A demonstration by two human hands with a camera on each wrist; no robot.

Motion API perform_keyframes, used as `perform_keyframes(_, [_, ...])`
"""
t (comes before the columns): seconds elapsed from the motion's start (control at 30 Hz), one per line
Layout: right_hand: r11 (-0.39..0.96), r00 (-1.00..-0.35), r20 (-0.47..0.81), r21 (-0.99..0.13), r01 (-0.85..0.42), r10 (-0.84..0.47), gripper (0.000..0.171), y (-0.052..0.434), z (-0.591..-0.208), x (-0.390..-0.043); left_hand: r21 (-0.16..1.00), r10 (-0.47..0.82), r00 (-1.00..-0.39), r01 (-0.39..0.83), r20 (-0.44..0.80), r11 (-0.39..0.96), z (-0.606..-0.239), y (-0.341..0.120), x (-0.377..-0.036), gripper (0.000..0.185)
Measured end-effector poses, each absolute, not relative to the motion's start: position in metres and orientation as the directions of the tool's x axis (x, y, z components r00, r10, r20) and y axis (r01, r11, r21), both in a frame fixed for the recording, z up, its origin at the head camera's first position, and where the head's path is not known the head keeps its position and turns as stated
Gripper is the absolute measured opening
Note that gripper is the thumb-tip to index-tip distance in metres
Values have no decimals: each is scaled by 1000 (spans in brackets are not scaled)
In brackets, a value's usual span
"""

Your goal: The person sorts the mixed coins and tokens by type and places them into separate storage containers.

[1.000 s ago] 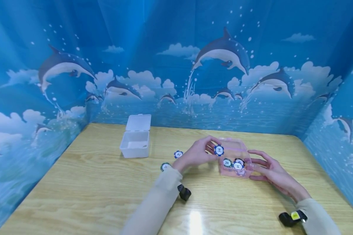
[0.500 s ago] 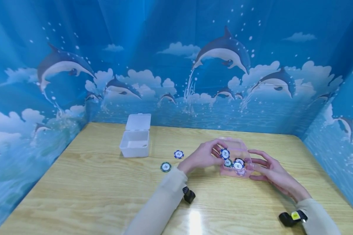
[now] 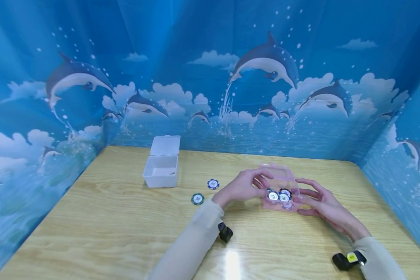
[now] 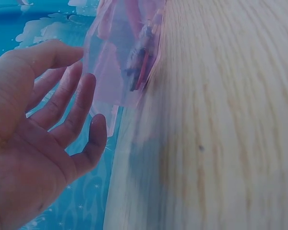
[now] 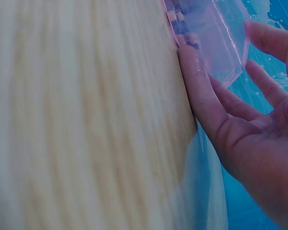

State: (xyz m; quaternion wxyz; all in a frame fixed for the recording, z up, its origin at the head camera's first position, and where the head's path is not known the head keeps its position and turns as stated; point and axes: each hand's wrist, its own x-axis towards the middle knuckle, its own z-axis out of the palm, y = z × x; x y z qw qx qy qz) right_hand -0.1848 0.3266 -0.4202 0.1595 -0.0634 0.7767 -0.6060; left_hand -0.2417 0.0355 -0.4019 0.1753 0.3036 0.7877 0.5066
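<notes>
In the head view a clear pink lidded box (image 3: 280, 182) stands open on the table, with several poker chips (image 3: 284, 198) lying in it. A white-faced chip marked 10 (image 3: 273, 196) lies at the left of these, over a green one. My left hand (image 3: 244, 186) is at the box's left side, fingers loosely bent and holding nothing; the left wrist view shows its bare palm beside the pink wall (image 4: 108, 76). My right hand (image 3: 320, 202) touches the box's right side with spread fingers; in the right wrist view its fingertips (image 5: 191, 60) rest against the box.
A blue chip (image 3: 213, 184) and a green chip (image 3: 197, 199) lie on the wooden table (image 3: 119, 217), left of my left hand. Farther left stands a white plastic box (image 3: 161, 171), lid raised. A dolphin-print curtain (image 3: 203, 77) surrounds the table's back and sides.
My left hand moved the blue 10 chip down into the pink box and let go of it; the chip now lies over the green one. The right hand stays in place.
</notes>
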Motion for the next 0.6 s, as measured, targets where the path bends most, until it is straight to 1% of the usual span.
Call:
perform_keyframes(0.4, [258, -943, -159, -963, 82, -293, 61, 327, -421, -184, 905, 640, -768, 285, 18, 316, -402, 32, -240, 45])
perform_keyframes(0.6, [263, -942, -163, -961, 84, -293, 62, 327, -421, -184, 903, 628, -778, 285, 22, 321, -402, 25, -242, 46])
